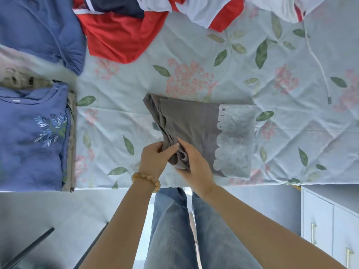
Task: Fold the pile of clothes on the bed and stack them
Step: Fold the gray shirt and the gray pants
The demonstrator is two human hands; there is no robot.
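The grey shirt (196, 129) lies near the front edge of the bed (194, 61), partly folded, with a pale print along its right side; the left hand (155, 156) pinches the bunched edge of the shirt at its near corner, and the right hand (194, 162) grips the same bunch of cloth from the other side, thumb on top; both hands are closed on the shirt, so neither one is free.

The job looks about halfway done, I think; on the left side of the bed sits a stack (35, 136) with a folded blue shirt with leaf stitching on top and at least one tan piece peeking out under it; how many more are in there I cannot tell. Behind it lies a blue garment (44, 32), folded or just laid down, I cannot tell which.

Still to fold: the grey shirt needs finishing; then the pile at the back (124, 32), with one red piece, one dark navy piece, and a white and red piece (206, 10) beside them.

Count: two hands; one grey shirt; one stack; one messy pile with about three pieces; one white cord (318, 65) lying on the bed at the right.
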